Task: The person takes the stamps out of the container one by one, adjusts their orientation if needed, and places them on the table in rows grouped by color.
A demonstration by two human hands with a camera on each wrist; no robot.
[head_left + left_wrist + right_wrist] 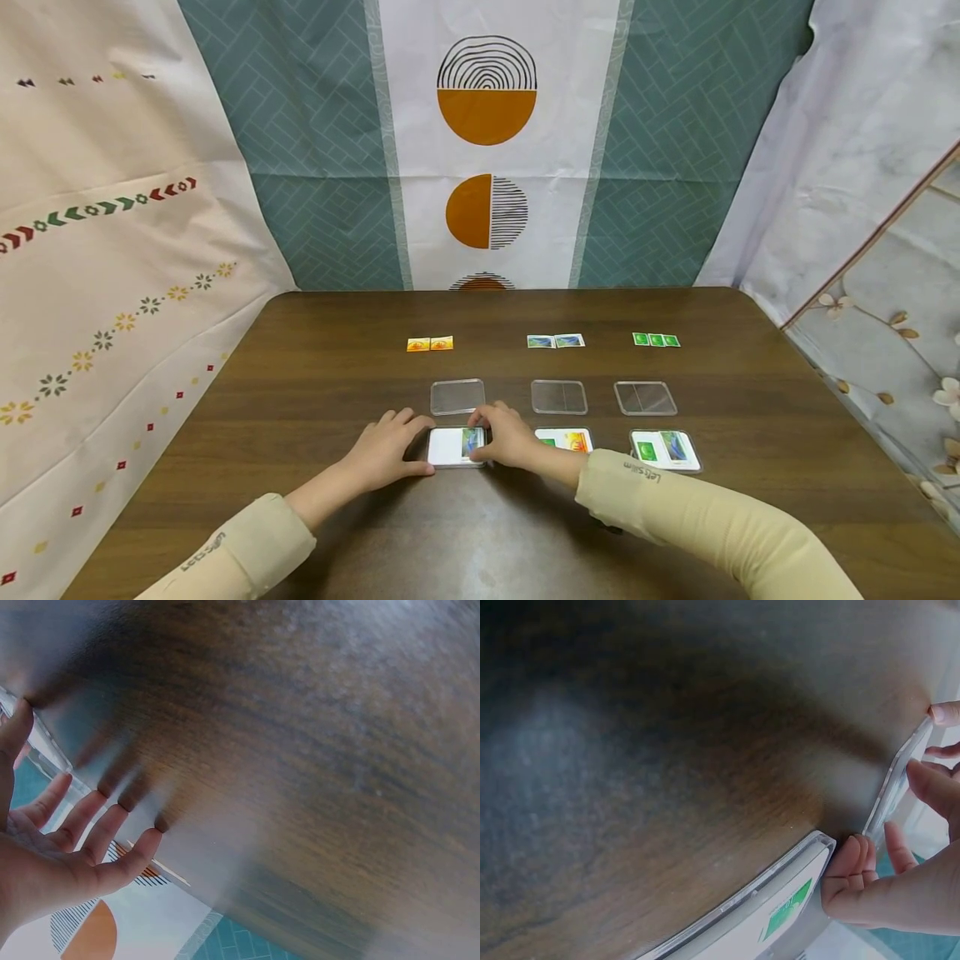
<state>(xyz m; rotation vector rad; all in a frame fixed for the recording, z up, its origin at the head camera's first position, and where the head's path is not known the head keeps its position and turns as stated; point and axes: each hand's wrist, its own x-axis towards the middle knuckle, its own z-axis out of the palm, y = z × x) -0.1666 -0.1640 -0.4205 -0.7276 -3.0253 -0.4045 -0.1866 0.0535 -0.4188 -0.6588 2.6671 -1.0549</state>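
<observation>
In the head view, a shallow clear case (446, 446) with a white insert lies between both hands at the table's near middle. A blue-and-green landscape card (470, 437) covers its right part. My left hand (386, 450) holds the case's left end, thumb at the near corner and index finger at the far one. My right hand (512, 435) grips the right end, its thumb over the card's edge and its fingers at the far rim. The right wrist view shows the right thumb (928, 784) against the side of this case.
Two filled cases stand to the right, one with green and orange cards (576, 441), another with green and blue cards (675, 447). Behind are three clear lids (457, 397), (558, 397), (646, 398). Orange cards (430, 344), landscape cards (555, 341) and green cards (656, 340) lie farther back.
</observation>
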